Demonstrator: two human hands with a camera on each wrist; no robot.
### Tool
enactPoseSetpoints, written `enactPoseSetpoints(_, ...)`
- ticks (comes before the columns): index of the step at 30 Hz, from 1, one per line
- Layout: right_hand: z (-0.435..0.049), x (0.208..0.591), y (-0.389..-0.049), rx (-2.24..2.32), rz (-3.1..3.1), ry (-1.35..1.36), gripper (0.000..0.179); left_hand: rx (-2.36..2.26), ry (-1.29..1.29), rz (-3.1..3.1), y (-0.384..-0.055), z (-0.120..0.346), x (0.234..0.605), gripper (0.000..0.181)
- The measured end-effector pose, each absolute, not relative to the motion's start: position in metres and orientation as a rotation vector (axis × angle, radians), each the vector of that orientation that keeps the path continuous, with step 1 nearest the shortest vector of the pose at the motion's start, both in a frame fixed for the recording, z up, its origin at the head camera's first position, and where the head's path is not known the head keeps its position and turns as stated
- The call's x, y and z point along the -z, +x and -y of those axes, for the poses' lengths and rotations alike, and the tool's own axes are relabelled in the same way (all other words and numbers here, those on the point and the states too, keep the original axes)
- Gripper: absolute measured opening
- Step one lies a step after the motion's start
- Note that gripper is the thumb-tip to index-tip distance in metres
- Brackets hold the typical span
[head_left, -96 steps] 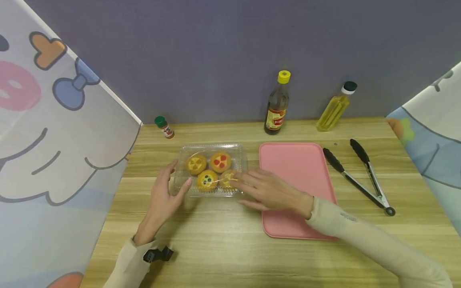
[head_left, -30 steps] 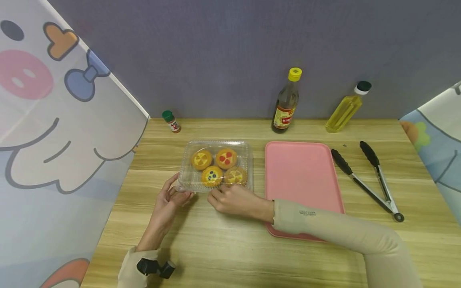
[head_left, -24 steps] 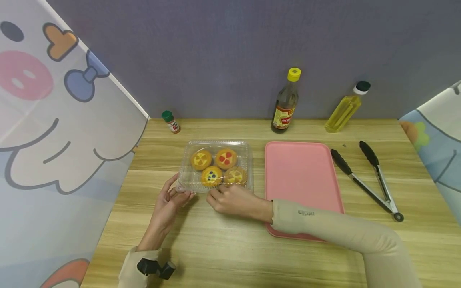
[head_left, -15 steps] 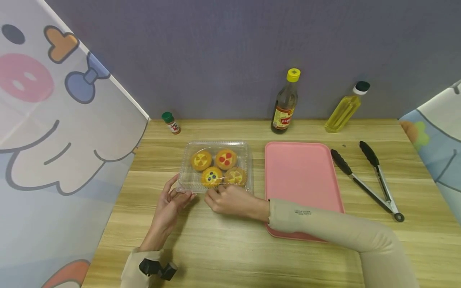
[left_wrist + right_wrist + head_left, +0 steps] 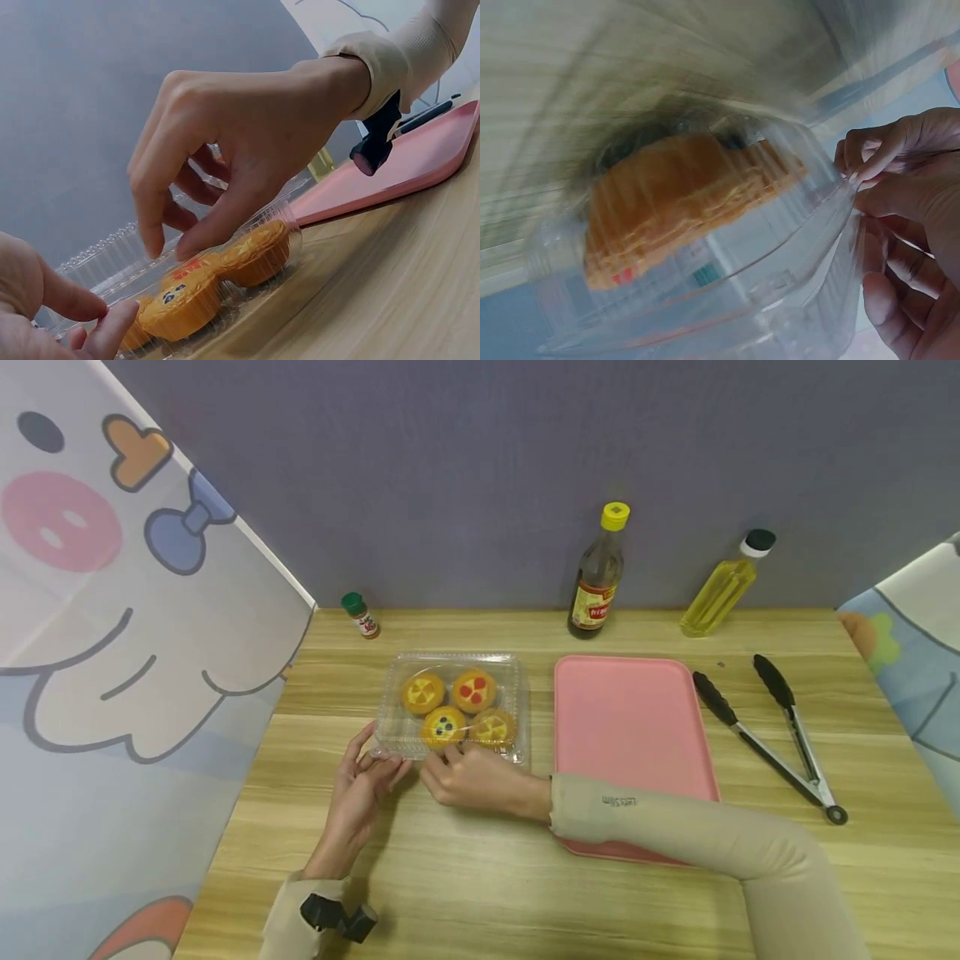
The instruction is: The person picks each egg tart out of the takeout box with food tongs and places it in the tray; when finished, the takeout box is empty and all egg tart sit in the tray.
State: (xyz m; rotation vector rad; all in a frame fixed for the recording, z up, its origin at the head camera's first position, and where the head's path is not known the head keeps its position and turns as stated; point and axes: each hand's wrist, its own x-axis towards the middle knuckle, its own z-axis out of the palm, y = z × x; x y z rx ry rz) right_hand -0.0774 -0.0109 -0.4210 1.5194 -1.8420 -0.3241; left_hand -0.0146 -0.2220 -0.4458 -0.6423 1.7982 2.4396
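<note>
A clear plastic clamshell box [image 5: 516, 689] with several small tarts [image 5: 444, 727] lies on the table, its lid down over them in the head view. At its front left corner my left hand [image 5: 362, 789] pinches the rim between thumb and fingers. My right hand [image 5: 480, 781] is bent over the front edge, thumb and fingers curled at the lid's rim. From the left wrist, the right hand [image 5: 225, 127] arches above the box's edge [image 5: 112, 251], with its fingertips at the rim. Close up in the right wrist view, both hands meet the clear plastic [image 5: 780, 289] near one corner.
Right of the box lies a pink tray [image 5: 630, 718], partly under the right forearm. Black-handled tongs [image 5: 772, 752] lie spread beyond it. Along the back stand a green-capped spice jar [image 5: 362, 616], a yellow-capped sauce bottle [image 5: 597, 577] and an oil bottle [image 5: 726, 585].
My right hand has come down from the box's right side to its front edge, then slid slightly left along it. My left hand has moved from the left side to the front left corner.
</note>
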Motion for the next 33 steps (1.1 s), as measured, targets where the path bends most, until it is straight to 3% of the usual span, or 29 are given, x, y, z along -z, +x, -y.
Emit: enactPoseSetpoints(33,0.033,0.427,-0.075,0.278,1.849,1.411,0.026,-2.516,-0.640,-1.826,-0.014,0.214,0.448,0.070)
